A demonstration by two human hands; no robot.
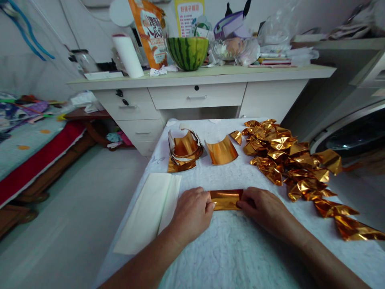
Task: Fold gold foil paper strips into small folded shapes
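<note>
A strip of gold foil paper (226,200) is stretched sideways between my hands, just above or on the cloth-covered table. My left hand (195,208) pinches its left end, thumb on top. The right end is gripped by my right hand (255,202), thumb and fingers closed on it. Beyond them lies a loose curved gold sheet (222,151). To its left sits a stack of curled gold sheets (185,147) with pale undersides. Folded gold foil pieces (282,146) are heaped along the table's right side. Pale paper sheets (144,212) lie left of my left hand.
A white desk (195,80) stands against the table's far end. On it are a cut watermelon (188,53), an orange snack bag (152,36) and a white roll (128,56). A washing machine (355,116) is at the right, a bed (33,160) at the left.
</note>
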